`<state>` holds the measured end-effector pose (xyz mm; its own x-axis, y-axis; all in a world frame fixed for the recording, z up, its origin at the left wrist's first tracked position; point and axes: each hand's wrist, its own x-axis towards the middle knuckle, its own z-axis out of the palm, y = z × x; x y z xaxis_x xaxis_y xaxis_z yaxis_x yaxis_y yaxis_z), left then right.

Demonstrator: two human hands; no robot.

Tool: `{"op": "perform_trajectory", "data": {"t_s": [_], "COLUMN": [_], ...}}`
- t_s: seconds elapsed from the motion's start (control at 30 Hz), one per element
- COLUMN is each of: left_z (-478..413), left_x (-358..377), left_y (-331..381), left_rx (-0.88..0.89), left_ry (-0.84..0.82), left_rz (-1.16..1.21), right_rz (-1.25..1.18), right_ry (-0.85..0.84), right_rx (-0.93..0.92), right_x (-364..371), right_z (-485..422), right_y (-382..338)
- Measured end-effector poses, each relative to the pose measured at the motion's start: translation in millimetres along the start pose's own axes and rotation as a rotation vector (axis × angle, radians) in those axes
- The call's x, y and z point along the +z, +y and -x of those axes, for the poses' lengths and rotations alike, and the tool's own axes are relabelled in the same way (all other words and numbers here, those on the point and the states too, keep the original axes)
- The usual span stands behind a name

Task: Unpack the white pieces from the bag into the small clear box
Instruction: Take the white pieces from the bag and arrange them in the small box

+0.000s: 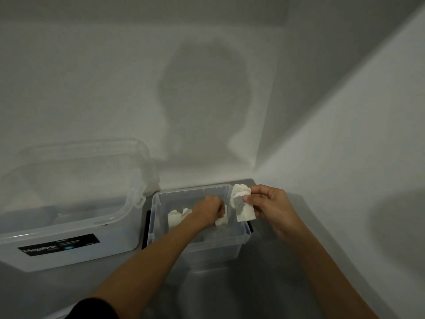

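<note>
Left hand [208, 210] reaches down into the small clear box [190, 189], fingers curled round a white piece [222, 221]; right hand [270, 207] pinches a second white piece [245, 209] just beside it.

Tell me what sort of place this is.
Likely a plain indoor storage corner: bare white walls meet, and a grey surface bears a small clear box beside a larger lidded box.
</note>
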<state>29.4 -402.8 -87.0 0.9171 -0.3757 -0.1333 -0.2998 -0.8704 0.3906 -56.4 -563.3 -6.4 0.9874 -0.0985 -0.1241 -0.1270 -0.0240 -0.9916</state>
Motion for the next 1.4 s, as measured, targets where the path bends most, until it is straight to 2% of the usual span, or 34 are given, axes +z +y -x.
{"op": "perform_trajectory", "data": {"t_s": [0.17,0.47,0.57,0.67,0.73,0.8,0.87,1.03,1.23,1.4], "left_z": [-10.0,-16.1,-7.4,9.3,25.8,46.2,61.8,71.6,77.4,82.7], "left_x": [13.1,14.6,8.8,-5.2,-21.4,-42.8,-59.7,-66.9,-72.8,-78.8], "left_y": [-0.1,-3.5,-4.4,-4.5,-1.6,7.9,16.8,22.4,13.8,2.0], "left_rx": [-0.033,0.035,0.063,0.021,-0.021,-0.054,-0.045,-0.003,-0.055,-0.071], "left_ry": [0.081,0.16,0.191,0.308,0.401,0.359,0.23,0.165,0.229,0.256], "left_rz": [-0.08,-0.285,-0.26,-0.038,0.309,0.767,1.015,1.013,1.112,1.164], "right_rz": [-0.005,-0.073,-0.094,-0.133,-0.155,-0.15,-0.151,-0.128,-0.103,-0.269], "right_ry": [0.005,0.013,0.012,-0.002,-0.008,-0.017,-0.037,-0.11,-0.142,-0.086], "right_rx": [0.004,0.046,0.05,0.053,0.059,0.057,0.051,0.027,0.003,0.088], "right_x": [-6.9,-3.6,-2.4,-3.2,-3.0,-0.8,3.8,19.1,23.5,22.3], "right_z": [-3.9,-10.0,-10.4,-12.1,-13.3,-14.7,-15.0,-15.9,-14.4,-16.2], "right_y": [5.3,13.1,11.5,10.5,10.1,9.9,9.7,10.0,7.2,4.7]}}
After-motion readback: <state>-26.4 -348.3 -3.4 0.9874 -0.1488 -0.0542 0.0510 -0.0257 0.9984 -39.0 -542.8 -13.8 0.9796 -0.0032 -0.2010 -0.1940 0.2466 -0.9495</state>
